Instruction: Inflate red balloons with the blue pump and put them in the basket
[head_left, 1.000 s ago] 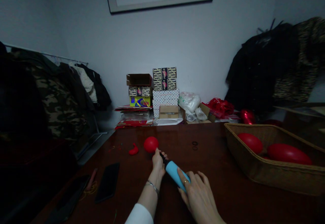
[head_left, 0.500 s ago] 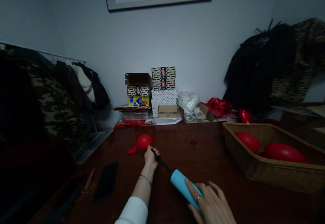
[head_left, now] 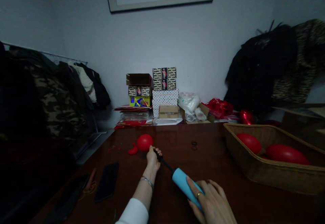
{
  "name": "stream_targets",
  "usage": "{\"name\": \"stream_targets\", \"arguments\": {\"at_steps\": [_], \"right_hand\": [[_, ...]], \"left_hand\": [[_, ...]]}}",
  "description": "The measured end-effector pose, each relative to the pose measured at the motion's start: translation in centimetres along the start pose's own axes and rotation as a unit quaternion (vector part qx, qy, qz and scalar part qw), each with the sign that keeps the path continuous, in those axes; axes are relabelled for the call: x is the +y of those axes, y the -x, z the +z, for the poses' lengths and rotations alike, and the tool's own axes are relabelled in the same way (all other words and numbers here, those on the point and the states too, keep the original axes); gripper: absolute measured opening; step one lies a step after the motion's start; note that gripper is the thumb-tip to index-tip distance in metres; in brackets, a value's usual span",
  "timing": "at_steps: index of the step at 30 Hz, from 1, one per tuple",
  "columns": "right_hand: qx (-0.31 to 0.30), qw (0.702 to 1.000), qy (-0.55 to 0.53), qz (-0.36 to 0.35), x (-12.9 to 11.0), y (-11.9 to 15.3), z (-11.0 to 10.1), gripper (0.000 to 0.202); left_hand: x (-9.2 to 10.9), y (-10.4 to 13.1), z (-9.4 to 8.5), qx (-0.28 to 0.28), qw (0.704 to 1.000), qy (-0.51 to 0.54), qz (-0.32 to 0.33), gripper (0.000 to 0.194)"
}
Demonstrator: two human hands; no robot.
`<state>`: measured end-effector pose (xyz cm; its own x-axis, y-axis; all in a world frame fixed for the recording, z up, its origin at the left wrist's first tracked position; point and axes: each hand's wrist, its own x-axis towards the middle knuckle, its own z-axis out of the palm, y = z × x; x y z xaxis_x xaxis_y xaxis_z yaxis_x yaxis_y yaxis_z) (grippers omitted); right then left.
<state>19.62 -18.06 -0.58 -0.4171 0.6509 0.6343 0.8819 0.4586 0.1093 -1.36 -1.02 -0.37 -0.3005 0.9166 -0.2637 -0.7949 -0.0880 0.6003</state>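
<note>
- With my left hand [head_left: 153, 157] I am gripping the black end of a blue pump [head_left: 186, 187], fingers closed around it.
- With my right hand [head_left: 212, 198] I am holding the pump's blue barrel from above, fingers curling over its near end; a black rod is showing between the barrel and my left hand.
- The round red balloon [head_left: 145, 142] is sitting right at my left fingertips, on the far side of that hand; its neck is hiding behind the fingers, so I am not making out how it meets the pump.
- Just left of it, a small limp red balloon [head_left: 132, 149] is lying on the brown table [head_left: 213, 134].
- Two dark rings [head_left: 194, 145] are lying farther right, apart from both hands.
- On the right, a wicker basket [head_left: 256, 175] is holding larger red balloons [head_left: 286, 154].
- Near my left forearm, a dark flat slab [head_left: 107, 182] is lying on the table.
- Behind the table I am seeing stacked boxes [head_left: 165, 97] against the wall.
</note>
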Motion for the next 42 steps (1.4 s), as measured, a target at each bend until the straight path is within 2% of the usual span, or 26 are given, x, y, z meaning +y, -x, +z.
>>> {"name": "stream_targets", "arguments": {"at_steps": [4, 9, 13, 17, 23, 28, 35, 42], "right_hand": [[0.018, 0.998, -0.015, 0.06, -1.3, -1.5, 1.0, 0.053], [-0.025, 0.994, -0.017, 0.102, -2.4, -3.4, 1.8, 0.049], [-0.069, 0.99, -0.032, 0.117, -2.6, -3.8, 2.0, 0.05], [-0.084, 0.988, -0.046, 0.123, -2.8, -3.7, 2.0, 0.05], [-0.077, 0.991, -0.044, 0.103, -2.9, -3.2, 2.1, 0.055], [-0.048, 0.995, -0.028, 0.078, -2.3, -1.5, 2.2, 0.06], [-0.024, 0.999, -0.014, -0.025, -0.1, 1.1, 0.5, 0.065], [0.023, 0.999, 0.017, -0.02, 0.1, 0.8, -0.2, 0.06]], "left_hand": [[-1.3, 1.4, 0.7, -0.011, 1.0, -0.001, -0.01, 0.026], [-2.5, 2.7, 1.1, -0.026, 0.999, -0.017, -0.03, 0.025], [-2.6, 2.7, 0.8, -0.015, 0.999, -0.021, -0.031, 0.025], [-2.6, 2.2, 0.3, -0.011, 0.999, -0.025, -0.036, 0.027], [-2.4, 1.7, 0.0, 0.005, 0.999, -0.048, -0.022, 0.026], [-1.8, 0.6, -0.5, 0.02, 0.999, -0.037, -0.015, 0.025], [0.2, -1.3, -1.5, 0.019, 0.999, -0.03, 0.007, 0.025], [0.2, -1.1, -1.0, 0.016, 1.0, -0.023, -0.003, 0.026]]}}
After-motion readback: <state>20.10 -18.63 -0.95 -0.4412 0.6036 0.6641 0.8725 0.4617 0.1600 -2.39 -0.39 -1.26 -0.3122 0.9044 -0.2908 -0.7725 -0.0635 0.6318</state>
